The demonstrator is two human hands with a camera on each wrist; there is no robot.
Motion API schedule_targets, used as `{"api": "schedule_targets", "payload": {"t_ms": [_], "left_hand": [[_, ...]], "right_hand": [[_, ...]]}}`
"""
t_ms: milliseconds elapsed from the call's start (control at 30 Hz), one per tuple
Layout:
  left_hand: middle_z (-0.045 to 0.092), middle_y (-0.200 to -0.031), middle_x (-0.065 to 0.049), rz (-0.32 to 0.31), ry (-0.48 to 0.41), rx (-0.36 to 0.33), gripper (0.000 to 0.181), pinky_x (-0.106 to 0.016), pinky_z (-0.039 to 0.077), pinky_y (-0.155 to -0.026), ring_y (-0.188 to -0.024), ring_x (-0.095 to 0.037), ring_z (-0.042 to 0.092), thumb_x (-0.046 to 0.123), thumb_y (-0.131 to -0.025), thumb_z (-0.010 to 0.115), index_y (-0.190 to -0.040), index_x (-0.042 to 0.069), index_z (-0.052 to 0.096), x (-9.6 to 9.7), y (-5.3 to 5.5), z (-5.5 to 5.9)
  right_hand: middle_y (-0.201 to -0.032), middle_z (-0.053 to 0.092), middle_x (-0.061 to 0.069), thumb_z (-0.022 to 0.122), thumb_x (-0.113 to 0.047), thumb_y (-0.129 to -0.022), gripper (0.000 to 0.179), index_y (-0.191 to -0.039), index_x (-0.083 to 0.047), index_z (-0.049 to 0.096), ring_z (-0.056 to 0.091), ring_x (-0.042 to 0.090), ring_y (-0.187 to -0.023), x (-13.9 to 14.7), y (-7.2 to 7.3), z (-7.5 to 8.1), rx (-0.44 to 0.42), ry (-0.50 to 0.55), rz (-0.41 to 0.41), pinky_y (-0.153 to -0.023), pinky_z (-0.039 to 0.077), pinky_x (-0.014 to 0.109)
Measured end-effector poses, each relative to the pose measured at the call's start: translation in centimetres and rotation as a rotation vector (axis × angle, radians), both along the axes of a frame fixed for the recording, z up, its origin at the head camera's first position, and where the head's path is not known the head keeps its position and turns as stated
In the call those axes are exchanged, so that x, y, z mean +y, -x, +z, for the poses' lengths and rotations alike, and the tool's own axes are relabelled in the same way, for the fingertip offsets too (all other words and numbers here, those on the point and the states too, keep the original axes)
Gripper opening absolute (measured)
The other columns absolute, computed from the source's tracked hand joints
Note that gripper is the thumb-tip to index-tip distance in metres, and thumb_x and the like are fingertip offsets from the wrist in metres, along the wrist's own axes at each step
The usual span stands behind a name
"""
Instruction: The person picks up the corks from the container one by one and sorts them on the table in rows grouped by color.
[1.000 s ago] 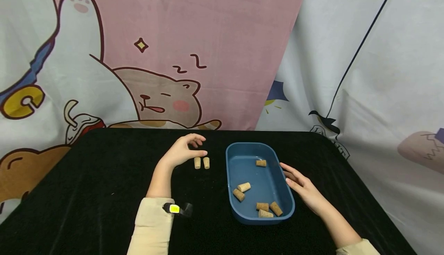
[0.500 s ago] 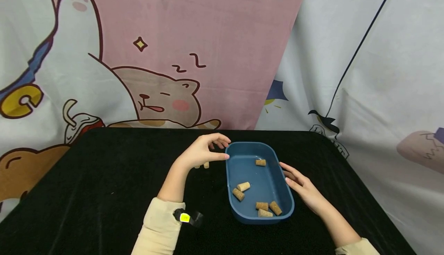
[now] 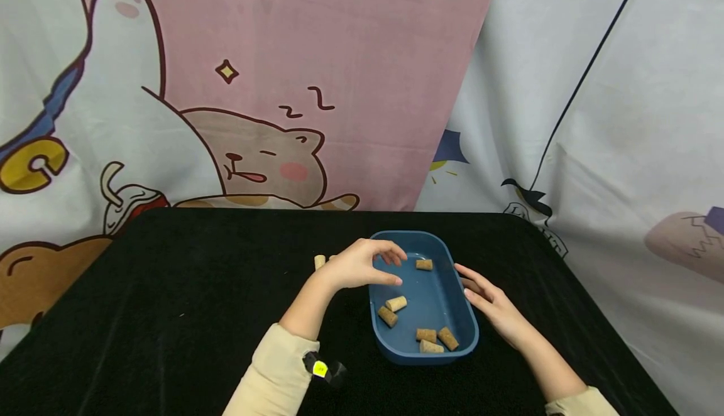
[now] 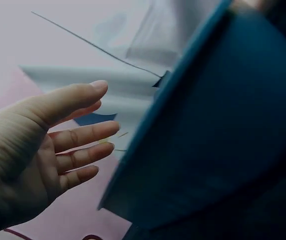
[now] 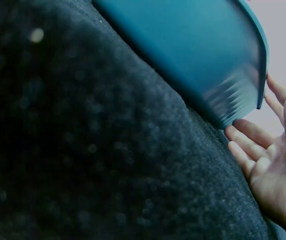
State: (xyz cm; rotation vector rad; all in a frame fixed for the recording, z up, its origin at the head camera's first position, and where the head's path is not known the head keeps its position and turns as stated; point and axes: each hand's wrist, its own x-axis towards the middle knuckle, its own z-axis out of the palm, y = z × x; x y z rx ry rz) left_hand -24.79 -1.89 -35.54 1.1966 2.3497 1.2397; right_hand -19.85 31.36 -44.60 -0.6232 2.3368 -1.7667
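A blue plastic bin [image 3: 396, 358] stands in the middle of the black cloth, with several cork stoppers inside. One cork [image 3: 424, 265] lies in its far half; a pale cork [image 3: 396, 303] rests at the left, others toward the near end. My left hand [image 3: 359, 265] hovers over the bin's left rim, fingers apart from the thumb; in the left wrist view its palm holds nothing. Behind that hand, two corks on the cloth show partly, one a pale cork [image 3: 319, 261]. My right hand [image 3: 498, 309] touches the bin's right side with extended fingertips [image 5: 237, 123].
The table's black cloth [image 3: 170, 315] extends around the bin on every side. Behind its far edge hangs a printed curtain [image 3: 384, 89] with cartoon animals. A strap with a bright yellow patch [image 3: 320, 369] sits on the left sleeve.
My left hand has moved right, from beside the two corks on the cloth to over the bin's left rim. The right hand stays at the bin's side, and the corks inside lie unchanged.
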Motion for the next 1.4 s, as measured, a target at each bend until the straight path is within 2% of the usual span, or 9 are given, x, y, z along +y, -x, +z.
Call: {"api": "schedule_targets", "payload": {"t_ms": [233, 333, 467, 600, 700, 833, 1033, 1267, 1400], "left_hand": [[0.064, -0.113, -0.006, -0.069, 0.066, -0.005, 0.037, -0.039, 0.047, -0.092, -0.108, -0.026, 0.058, 0.023, -0.085, 0.075, -0.119, 0.013, 0.063, 1.6, 0.4, -1.5], [0.064, -0.113, -0.007, -0.112, 0.126, -0.007, 0.038, -0.035, 0.047, -0.090, -0.107, -0.023, 0.059, 0.022, -0.084, 0.075, -0.119, 0.011, 0.064, 2.1, 0.7, -1.9], [0.065, -0.110, -0.007, -0.178, 0.234, -0.015, 0.039, -0.026, 0.048, -0.083, -0.102, -0.018, 0.060, 0.018, -0.084, 0.076, -0.120, 0.008, 0.064, 2.8, 1.5, -1.7], [0.065, -0.107, -0.008, -0.225, 0.328, -0.089, 0.038, -0.021, 0.048, -0.077, -0.099, -0.018, 0.061, 0.011, -0.083, 0.076, -0.119, 0.007, 0.065, 3.4, 2.3, -1.1], [0.065, -0.105, -0.008, -0.244, 0.401, -0.162, 0.036, -0.023, 0.049, -0.075, -0.094, -0.015, 0.060, 0.005, -0.082, 0.076, -0.117, 0.008, 0.066, 3.9, 2.9, -0.7], [0.066, -0.101, -0.008, -0.268, 0.495, -0.214, 0.034, -0.024, 0.048, -0.075, -0.087, -0.010, 0.058, 0.003, -0.081, 0.075, -0.113, 0.011, 0.068, 4.5, 3.5, -0.5], [0.065, -0.095, -0.005, -0.273, 0.567, -0.250, 0.030, -0.023, 0.046, -0.073, -0.083, -0.010, 0.057, 0.004, -0.081, 0.076, -0.108, 0.014, 0.071, 5.2, 3.7, -0.8], [0.064, -0.083, 0.000, -0.258, 0.594, -0.210, 0.024, -0.024, 0.046, -0.067, -0.073, -0.010, 0.055, 0.007, -0.081, 0.077, -0.104, 0.013, 0.073, 5.6, 3.5, -1.2], [0.066, -0.081, 0.001, -0.240, 0.616, -0.192, 0.021, -0.024, 0.048, -0.067, -0.073, -0.009, 0.058, 0.008, -0.080, 0.077, -0.100, 0.014, 0.074, 5.8, 3.3, -1.3]], "right_hand": [[-0.143, 0.032, 0.034, 0.037, -0.013, -0.104, 0.050, -0.151, -0.009, 0.023, 0.055, 0.007, -0.113, 0.2, -0.1, 0.0, 0.000, -0.010, -0.011, -0.087, 0.049, 0.033], [-0.143, 0.031, 0.033, 0.037, -0.013, -0.104, 0.050, -0.152, -0.010, 0.022, 0.054, 0.007, -0.114, 0.2, -0.1, 0.0, -0.004, -0.010, -0.005, -0.088, 0.049, 0.034], [-0.144, 0.030, 0.033, 0.036, -0.013, -0.104, 0.050, -0.152, -0.010, 0.022, 0.054, 0.007, -0.115, 0.2, 0.0, 0.0, -0.006, 0.000, 0.004, -0.088, 0.049, 0.034], [-0.144, 0.030, 0.034, 0.037, -0.012, -0.104, 0.050, -0.151, -0.009, 0.022, 0.054, 0.007, -0.115, 0.3, -0.1, 0.0, -0.006, 0.009, 0.003, -0.088, 0.049, 0.034], [-0.143, 0.031, 0.033, 0.037, -0.013, -0.104, 0.050, -0.152, -0.010, 0.022, 0.054, 0.007, -0.115, 0.2, 0.0, 0.0, -0.004, 0.000, 0.003, -0.088, 0.049, 0.035], [-0.144, 0.033, 0.032, 0.038, -0.013, -0.104, 0.050, -0.152, -0.011, 0.023, 0.054, 0.008, -0.115, 0.1, 0.1, 0.0, -0.009, -0.008, -0.009, -0.088, 0.049, 0.037], [-0.144, 0.033, 0.032, 0.039, -0.015, -0.104, 0.050, -0.152, -0.010, 0.023, 0.054, 0.009, -0.116, -0.1, -0.1, 0.0, -0.010, -0.021, -0.016, -0.088, 0.049, 0.036], [-0.143, 0.034, 0.031, 0.039, -0.015, -0.104, 0.050, -0.151, -0.011, 0.024, 0.054, 0.011, -0.116, -0.1, -0.1, 0.1, -0.001, -0.022, -0.023, -0.088, 0.049, 0.039], [-0.143, 0.034, 0.030, 0.039, -0.015, -0.104, 0.050, -0.151, -0.011, 0.024, 0.053, 0.018, -0.119, -0.1, -0.1, 0.1, 0.000, -0.035, -0.031, -0.090, 0.048, 0.044]]}}
